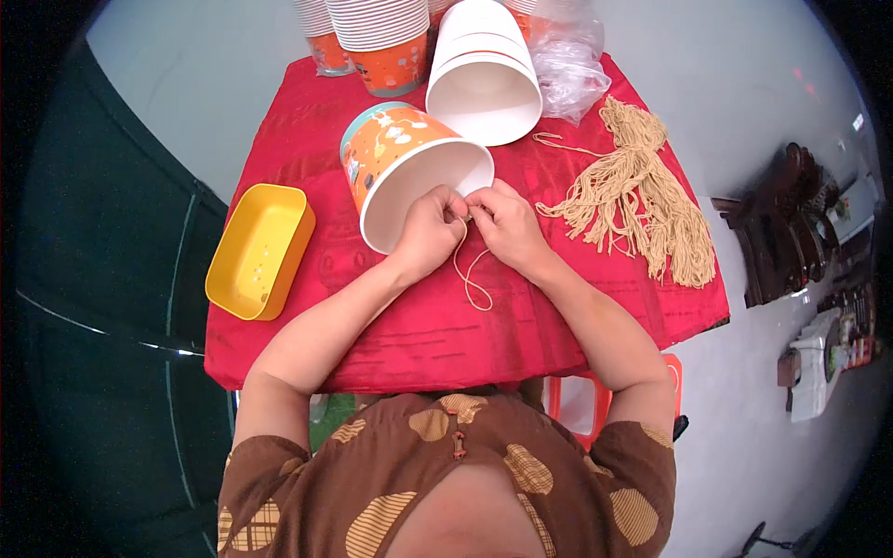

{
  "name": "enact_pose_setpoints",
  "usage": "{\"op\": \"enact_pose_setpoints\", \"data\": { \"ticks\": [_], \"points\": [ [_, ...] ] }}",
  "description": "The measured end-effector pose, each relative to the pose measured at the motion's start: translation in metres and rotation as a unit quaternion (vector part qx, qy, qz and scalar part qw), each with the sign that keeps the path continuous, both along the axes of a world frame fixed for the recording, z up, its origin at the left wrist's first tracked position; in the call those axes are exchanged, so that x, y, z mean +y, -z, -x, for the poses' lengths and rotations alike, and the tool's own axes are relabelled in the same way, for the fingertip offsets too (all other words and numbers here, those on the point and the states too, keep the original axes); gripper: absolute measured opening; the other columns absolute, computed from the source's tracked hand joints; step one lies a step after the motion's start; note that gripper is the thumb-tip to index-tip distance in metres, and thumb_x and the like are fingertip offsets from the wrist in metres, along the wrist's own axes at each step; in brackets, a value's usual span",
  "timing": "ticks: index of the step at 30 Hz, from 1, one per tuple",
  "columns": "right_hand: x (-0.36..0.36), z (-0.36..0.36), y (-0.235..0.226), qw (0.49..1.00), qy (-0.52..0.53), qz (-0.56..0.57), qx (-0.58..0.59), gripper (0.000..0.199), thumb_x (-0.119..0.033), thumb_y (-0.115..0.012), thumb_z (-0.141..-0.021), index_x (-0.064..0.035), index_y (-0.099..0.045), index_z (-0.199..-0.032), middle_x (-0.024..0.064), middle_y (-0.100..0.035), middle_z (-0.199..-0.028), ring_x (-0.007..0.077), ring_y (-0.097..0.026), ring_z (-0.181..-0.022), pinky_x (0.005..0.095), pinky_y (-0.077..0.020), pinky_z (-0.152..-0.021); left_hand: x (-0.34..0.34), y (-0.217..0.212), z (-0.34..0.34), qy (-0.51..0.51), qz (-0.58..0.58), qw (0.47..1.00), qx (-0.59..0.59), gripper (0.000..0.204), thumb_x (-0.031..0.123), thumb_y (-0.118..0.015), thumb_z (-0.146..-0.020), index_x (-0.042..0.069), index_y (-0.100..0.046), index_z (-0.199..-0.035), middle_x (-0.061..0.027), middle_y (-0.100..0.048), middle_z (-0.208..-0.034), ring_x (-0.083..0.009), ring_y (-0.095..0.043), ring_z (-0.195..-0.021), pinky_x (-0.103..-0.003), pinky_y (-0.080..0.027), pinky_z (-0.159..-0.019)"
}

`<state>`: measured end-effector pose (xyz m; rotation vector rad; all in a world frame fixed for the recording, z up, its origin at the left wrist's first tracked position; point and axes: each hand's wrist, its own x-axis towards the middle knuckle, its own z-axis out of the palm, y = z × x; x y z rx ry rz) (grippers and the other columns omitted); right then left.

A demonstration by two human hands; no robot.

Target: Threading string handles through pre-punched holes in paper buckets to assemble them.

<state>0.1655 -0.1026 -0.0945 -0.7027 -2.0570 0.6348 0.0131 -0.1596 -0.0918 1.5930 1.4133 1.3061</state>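
Note:
An orange paper bucket (395, 153) with a white inside lies on its side on the red tablecloth (409, 325), its mouth facing me. My left hand (430, 228) and my right hand (502, 223) meet at the bucket's rim, both pinching a tan string (470, 274). The string's loose end loops down onto the cloth below my hands.
A bundle of cut tan strings (642, 200) lies at the right. A white bucket stack (482, 74) lies on its side behind, with upright bucket stacks (381, 37) and a clear plastic bag (572, 65) at the back. A yellow tray (259, 249) sits at the left edge.

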Motion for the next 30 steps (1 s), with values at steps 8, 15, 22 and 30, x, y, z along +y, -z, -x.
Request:
{"op": "enact_pose_setpoints", "data": {
  "ticks": [8,15,22,30],
  "points": [
    [-0.003,0.003,0.003,0.998,0.047,0.009,-0.050,0.009,-0.008,-0.062,-0.081,-0.0040,-0.065,-0.088,0.0169,-0.061,-0.085,0.0358,-0.060,-0.086,0.0471,-0.0493,-0.073,-0.005,-0.006,-0.006,-0.057,-0.142,0.972,0.179,0.018,-0.009,-0.059,-0.079,0.000,-0.054,-0.095,-0.0144,-0.061,-0.084,-0.0243,-0.063,-0.075,-0.036,-0.051,-0.067],
    [-0.006,0.002,-0.004,0.994,0.065,0.032,-0.083,0.010,-0.009,-0.062,-0.082,-0.0042,-0.067,-0.089,0.0176,-0.063,-0.086,0.0363,-0.062,-0.086,0.0471,-0.0504,-0.074,-0.005,-0.008,-0.003,-0.071,-0.157,0.947,0.270,0.020,-0.007,-0.062,-0.077,-0.001,-0.055,-0.095,-0.0205,-0.061,-0.090,-0.0382,-0.063,-0.081,-0.044,-0.052,-0.069],
    [-0.005,0.001,-0.001,0.996,0.044,0.037,-0.068,0.018,-0.011,-0.059,-0.086,-0.0062,-0.071,-0.097,0.0192,-0.065,-0.090,0.0361,-0.063,-0.088,0.0455,-0.0514,-0.077,-0.003,-0.007,0.002,-0.083,-0.128,0.922,0.356,0.013,0.002,-0.061,-0.081,-0.002,-0.054,-0.092,-0.0246,-0.060,-0.087,-0.0442,-0.062,-0.076,-0.049,-0.051,-0.065],
    [-0.003,0.000,-0.002,0.999,0.018,0.029,-0.040,0.021,-0.010,-0.057,-0.087,-0.0060,-0.070,-0.104,0.0213,-0.066,-0.093,0.0379,-0.063,-0.090,0.0463,-0.0510,-0.077,-0.003,-0.009,0.003,-0.079,-0.104,0.929,0.346,0.011,0.006,-0.061,-0.086,-0.002,-0.053,-0.090,-0.0251,-0.064,-0.080,-0.0437,-0.063,-0.072,-0.049,-0.051,-0.061]
  ]
}}
